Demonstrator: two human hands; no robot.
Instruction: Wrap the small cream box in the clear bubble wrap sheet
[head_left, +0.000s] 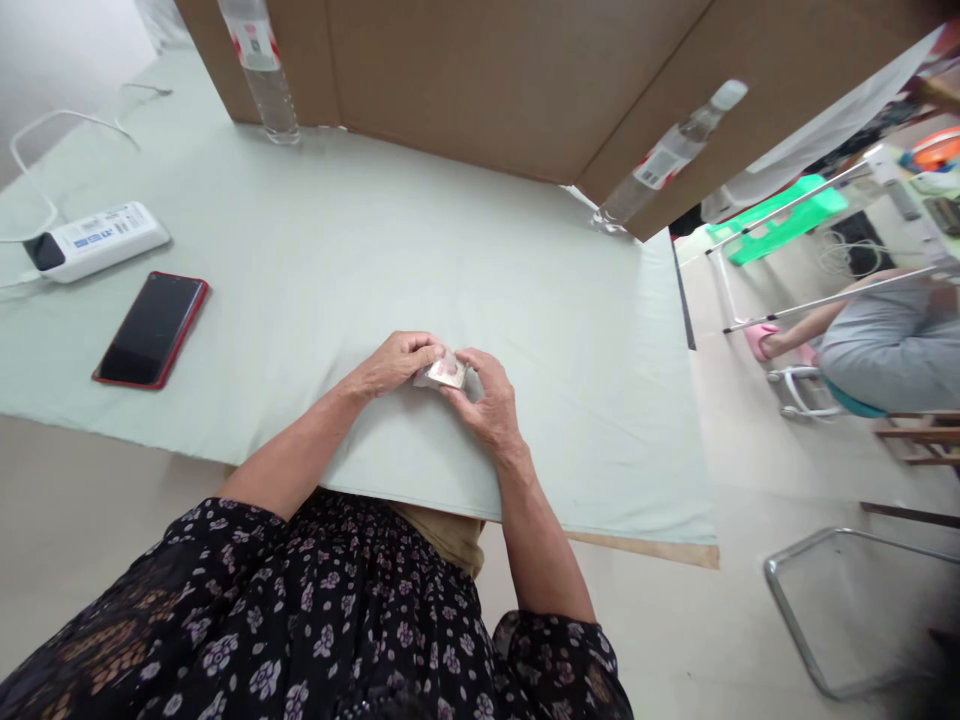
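Near the front edge of the table, a small, whitish, card-like packet (448, 370) with a pinkish print is between my two hands. My right hand (487, 400) curves round its right side, with thumb and fingers closed on its edges. My left hand (401, 362) is closed on the left end, its fingertips pressed together there. Both hands rest low over the pale green tablecloth (450, 260). My fingers cover part of the packet, so whether it is a deck or a little box is not plain.
A red-cased phone (152, 330) and a white power strip (105, 242) lie at left. Two water bottles (271, 90) (667, 160) stand by the brown cardboard panel (480, 80). To the right are a green stool (787, 218), a seated person (885, 340) and a metal-framed chair (795, 610).
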